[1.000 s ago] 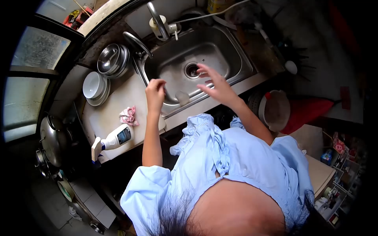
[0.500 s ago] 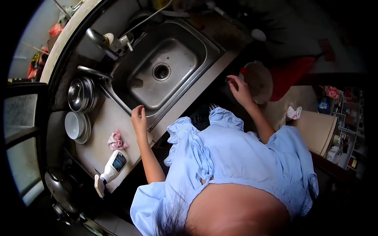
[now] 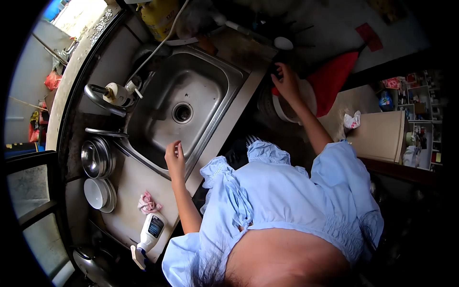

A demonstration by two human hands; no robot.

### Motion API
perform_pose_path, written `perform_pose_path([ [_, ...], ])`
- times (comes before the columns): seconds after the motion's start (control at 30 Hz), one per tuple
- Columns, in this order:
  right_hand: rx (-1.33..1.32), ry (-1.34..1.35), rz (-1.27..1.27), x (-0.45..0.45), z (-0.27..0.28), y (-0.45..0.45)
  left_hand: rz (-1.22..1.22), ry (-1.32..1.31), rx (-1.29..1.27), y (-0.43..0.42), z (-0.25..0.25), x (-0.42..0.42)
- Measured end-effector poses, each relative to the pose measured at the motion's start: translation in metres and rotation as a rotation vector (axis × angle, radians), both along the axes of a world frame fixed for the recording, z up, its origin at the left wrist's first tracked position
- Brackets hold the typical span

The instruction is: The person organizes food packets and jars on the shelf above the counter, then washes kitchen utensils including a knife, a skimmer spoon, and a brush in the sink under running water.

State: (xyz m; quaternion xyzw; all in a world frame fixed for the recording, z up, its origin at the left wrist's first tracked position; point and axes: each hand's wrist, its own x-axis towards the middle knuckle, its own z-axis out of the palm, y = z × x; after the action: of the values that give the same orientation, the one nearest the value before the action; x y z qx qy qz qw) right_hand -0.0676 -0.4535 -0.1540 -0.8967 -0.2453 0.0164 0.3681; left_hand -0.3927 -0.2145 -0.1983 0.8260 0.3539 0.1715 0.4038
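My left hand hovers by the near rim of the steel sink, fingers loosely bent and a little apart, with nothing visible in them. The sink basin has a round drain and a few dark specks. Off to the right, my right hand reaches out with its fingers apart, over or beside a pale bucket; whether it touches the rim I cannot tell. A red cloth or bag hangs just beyond the bucket.
A faucet rises behind the sink. Left on the counter are steel bowls, white bowls, a crumpled pink cloth and a white spray bottle. A cardboard box stands right.
My right hand has moved up and forward relative to the bucket. My left hand has shifted slightly towards the basin. The camera view has turned, so the surroundings shift.
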Motion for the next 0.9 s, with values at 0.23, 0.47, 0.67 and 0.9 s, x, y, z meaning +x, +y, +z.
perform_pose_path([
  [0.23, -0.056, -0.527, 0.079, 0.061, -0.012, 0.053, 0.043, -0.021, -0.045, -0.007, 0.011, -0.003],
  [0.47, -0.068, -0.391, 0.11, 0.07, -0.005, 0.057, 0.066, -0.027, -0.054, -0.012, 0.006, 0.003],
  [0.67, 0.047, -0.428, 0.212, 0.051, 0.044, 0.052, -0.025, -0.055, -0.032, -0.015, 0.011, 0.022],
  [0.9, -0.025, -0.297, 0.575, -0.016, 0.078, 0.049, -0.295, -0.246, 0.334, -0.043, 0.083, 0.087],
])
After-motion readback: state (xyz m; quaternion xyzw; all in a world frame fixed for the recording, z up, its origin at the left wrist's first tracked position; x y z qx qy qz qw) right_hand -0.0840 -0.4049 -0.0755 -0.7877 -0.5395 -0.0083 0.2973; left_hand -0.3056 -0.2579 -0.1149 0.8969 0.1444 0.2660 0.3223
